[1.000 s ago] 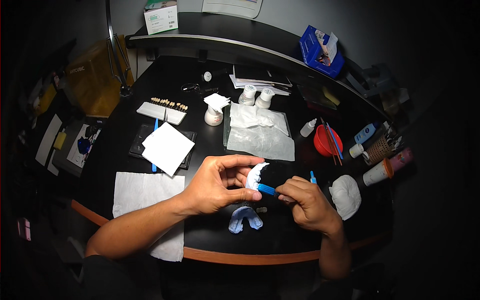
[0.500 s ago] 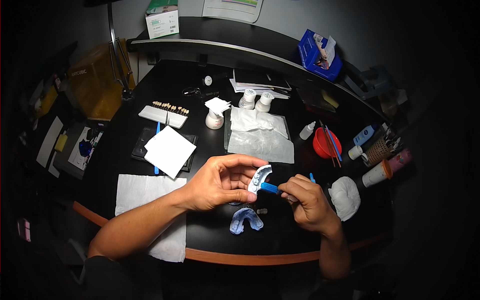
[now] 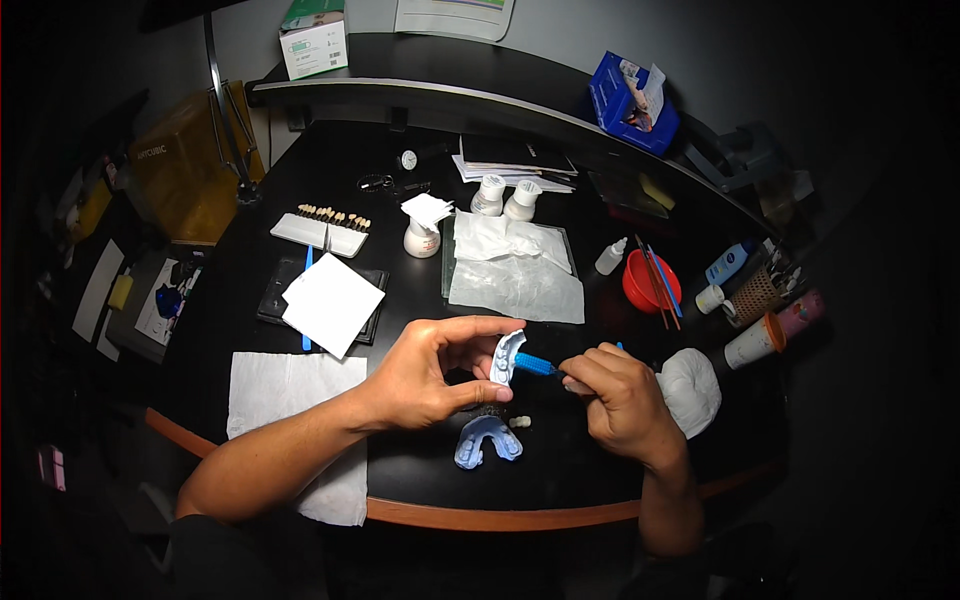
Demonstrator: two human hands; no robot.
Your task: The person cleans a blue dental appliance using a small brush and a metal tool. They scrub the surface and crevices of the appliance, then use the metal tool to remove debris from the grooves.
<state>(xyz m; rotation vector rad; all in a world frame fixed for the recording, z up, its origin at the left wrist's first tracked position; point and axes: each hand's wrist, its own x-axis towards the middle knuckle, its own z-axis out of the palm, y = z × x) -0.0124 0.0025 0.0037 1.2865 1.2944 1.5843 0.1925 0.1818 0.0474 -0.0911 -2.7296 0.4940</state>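
Observation:
My left hand [image 3: 425, 375] grips a pale blue-white dental cast [image 3: 506, 360] between thumb and fingers, its row of teeth turned toward the right. A small brush with blue bristles [image 3: 534, 365] is pinched in my right hand [image 3: 625, 410]. The bristle end lies right at the cast's inner side; whether it touches is hard to tell. Below the hands, a blue horseshoe-shaped dental cast [image 3: 488, 442] rests on the black desk [image 3: 420, 470]. Beside it lies a small whitish piece [image 3: 520, 422], too small to make out.
A white cloth [image 3: 298, 400] lies under my left forearm. White paper squares [image 3: 335, 305] cover a black tray, with a tooth shade guide [image 3: 320, 232] behind. To the right are a red bowl [image 3: 650, 282] with thin tools across it and a white wad [image 3: 690, 392]. White bottles [image 3: 488, 197] stand farther back.
The cast has turned in my left hand, showing its teeth more side-on. The brush has shifted slightly up and its bristles are more spread into view. The whole view has moved a little.

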